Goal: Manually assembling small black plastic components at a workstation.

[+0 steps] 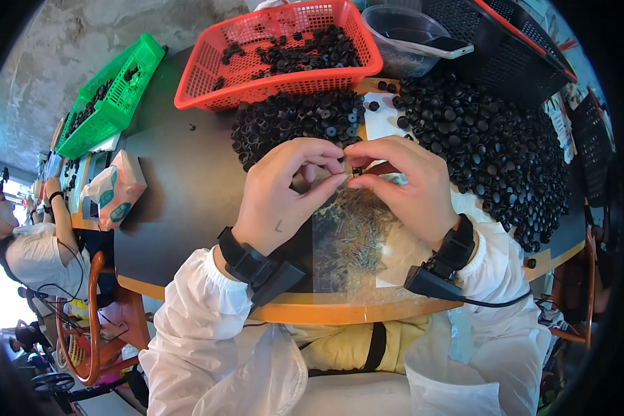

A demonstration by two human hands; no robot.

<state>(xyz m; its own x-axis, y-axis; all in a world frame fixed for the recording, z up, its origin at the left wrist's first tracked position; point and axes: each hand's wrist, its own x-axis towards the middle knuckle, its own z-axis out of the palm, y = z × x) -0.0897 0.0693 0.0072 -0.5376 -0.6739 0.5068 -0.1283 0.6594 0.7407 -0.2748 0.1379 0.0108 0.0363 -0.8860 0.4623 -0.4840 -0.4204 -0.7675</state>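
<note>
My right hand pinches a small black plastic part between thumb and fingertips. Close beside it, the thumb and forefinger of my left hand are pressed together; whatever they hold is too small to make out. Below both hands lies a scatter of thin metal pins on a see-through sheet. Behind my left hand is a heap of black ring-like plastic pieces. A bigger heap of round black caps spreads to the right of my right hand.
A red basket of black pieces stands at the back, next to a see-through tub with a phone across it. Far left are a green basket and a tissue pack. Another person sits there. Black crates stand back right.
</note>
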